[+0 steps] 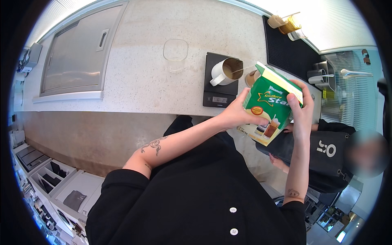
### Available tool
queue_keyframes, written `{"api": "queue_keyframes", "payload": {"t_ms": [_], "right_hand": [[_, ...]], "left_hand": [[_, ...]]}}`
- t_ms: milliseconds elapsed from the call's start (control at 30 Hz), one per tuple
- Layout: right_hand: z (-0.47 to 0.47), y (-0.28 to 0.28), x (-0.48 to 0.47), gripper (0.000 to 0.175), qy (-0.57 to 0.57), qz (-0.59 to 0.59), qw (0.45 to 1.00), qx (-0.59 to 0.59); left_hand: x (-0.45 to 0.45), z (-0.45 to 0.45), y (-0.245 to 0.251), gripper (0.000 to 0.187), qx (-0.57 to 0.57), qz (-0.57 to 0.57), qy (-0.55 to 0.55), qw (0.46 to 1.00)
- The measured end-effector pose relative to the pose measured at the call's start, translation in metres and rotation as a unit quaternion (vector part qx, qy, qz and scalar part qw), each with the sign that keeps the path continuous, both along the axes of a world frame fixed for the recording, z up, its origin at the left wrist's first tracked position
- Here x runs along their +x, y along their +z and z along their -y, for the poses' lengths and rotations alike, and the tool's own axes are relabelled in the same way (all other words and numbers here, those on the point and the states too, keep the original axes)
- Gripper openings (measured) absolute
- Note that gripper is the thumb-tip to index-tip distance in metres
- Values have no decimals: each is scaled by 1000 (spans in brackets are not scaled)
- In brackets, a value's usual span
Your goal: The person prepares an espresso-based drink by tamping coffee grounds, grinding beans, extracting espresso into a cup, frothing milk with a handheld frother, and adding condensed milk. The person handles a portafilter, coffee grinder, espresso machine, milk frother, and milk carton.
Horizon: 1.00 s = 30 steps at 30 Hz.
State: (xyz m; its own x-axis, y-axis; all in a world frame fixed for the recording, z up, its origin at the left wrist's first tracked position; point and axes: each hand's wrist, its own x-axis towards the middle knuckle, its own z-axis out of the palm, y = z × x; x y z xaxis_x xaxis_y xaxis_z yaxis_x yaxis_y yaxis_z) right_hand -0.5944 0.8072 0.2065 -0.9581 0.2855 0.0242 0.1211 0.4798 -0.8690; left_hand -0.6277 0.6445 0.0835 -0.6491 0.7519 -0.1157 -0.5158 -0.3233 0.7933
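Observation:
Between both hands I hold a green and cream Vinamilk Southern Star carton (269, 101), tilted above the counter's front edge. My left hand (243, 113) grips its lower left side, thumb across the printed front. On the upper right side, my right hand (298, 102) has its thumb near the top flap. Left of the carton, a black Hario scale (221, 96) with a lit display carries a white pitcher (221, 72). Brown liquid and a thin stirring stick (245, 69) are inside the pitcher. Partly hidden behind the carton stands a container of brown contents (251, 78).
A clear, rounded-square container (175, 50) stands on the speckled counter (144, 73). Glasses (288, 26) line the black mat (281, 46) at the back right. Metal containers (318, 76) are at the right end. A co-worker in a dark apron (312, 150) stands close on my right.

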Motion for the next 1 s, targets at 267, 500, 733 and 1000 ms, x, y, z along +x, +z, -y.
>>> {"api": "queue_keyframes", "payload": {"t_ms": [267, 500, 733, 1000], "right_hand": [[-1, 20, -16, 50, 52, 91, 993, 45], [6, 20, -20, 40, 59, 71, 989, 117], [8, 17, -20, 39, 62, 79, 992, 79], [3, 16, -20, 40, 77, 69, 992, 75]], "left_hand": [[-6, 1, -3, 91, 11, -9, 3, 1000], [-15, 8, 9, 86, -15, -10, 6, 1000], [-13, 5, 2, 87, -30, -32, 26, 999], [-14, 2, 1, 89, -36, -19, 6, 999]]}}
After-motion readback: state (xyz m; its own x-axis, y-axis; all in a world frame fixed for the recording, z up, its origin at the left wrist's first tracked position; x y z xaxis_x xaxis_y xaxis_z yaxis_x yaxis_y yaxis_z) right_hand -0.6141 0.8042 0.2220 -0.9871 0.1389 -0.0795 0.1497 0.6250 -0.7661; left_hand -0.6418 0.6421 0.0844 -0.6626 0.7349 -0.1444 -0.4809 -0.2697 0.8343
